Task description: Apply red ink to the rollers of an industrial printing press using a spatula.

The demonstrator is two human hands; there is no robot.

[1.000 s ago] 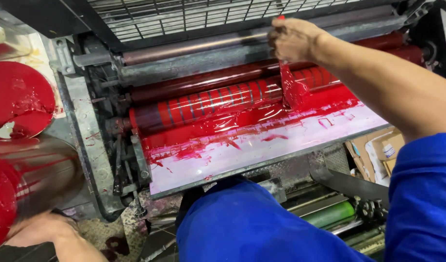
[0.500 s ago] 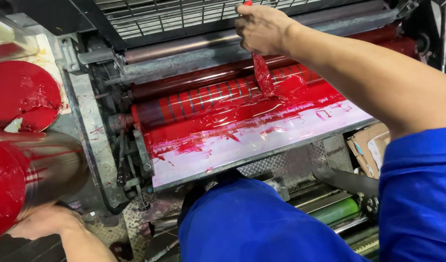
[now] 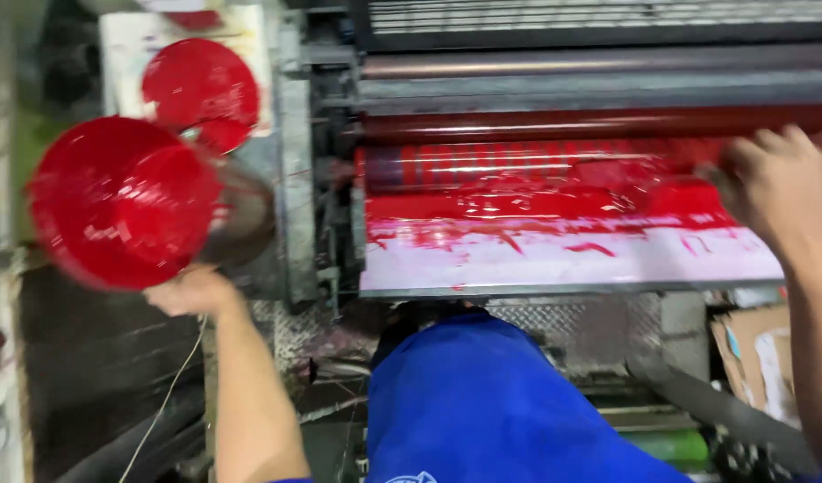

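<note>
Left hand (image 3: pixel 192 291) grips the open ink can (image 3: pixel 129 201) from below, tilted, so red ink may spill; right hand (image 3: pixel 777 192), grip unclear bc blur, is over the wet ink tray (image 3: pixel 554 259) near the roller (image 3: pixel 518 165), risk of pinch.

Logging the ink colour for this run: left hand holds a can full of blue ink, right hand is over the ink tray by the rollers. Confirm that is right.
Not quite. The head view shows the ink in the can held by the left hand is red, not blue. The right hand is over the ink tray by the rollers, as stated.
</note>
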